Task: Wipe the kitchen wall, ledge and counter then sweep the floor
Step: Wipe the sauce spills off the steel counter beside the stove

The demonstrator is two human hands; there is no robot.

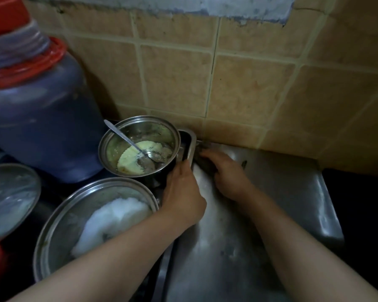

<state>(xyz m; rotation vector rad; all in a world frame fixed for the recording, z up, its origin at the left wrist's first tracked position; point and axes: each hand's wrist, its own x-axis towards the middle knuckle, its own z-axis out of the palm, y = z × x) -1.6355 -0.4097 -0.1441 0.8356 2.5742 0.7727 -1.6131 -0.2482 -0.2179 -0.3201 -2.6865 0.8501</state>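
A steel counter point(277, 205) runs into the corner of a tan tiled wall point(249, 83). My right hand point(229, 173) presses a dark cloth point(203, 160) flat on the counter, close to the wall's foot. My left hand point(183, 192) grips the rim of a rectangular steel tray point(191, 140) that stands just left of the cloth, beside a small pot. The cloth is mostly hidden under my fingers.
A small steel pot point(140, 129) holds yellowish food and a spoon point(127, 138). Nearer stands a larger pot point(59, 225) with white rice. A big blue jar point(37, 118) with a red collar fills the left. A steel lid point(7, 192) lies far left. The counter drops off at right.
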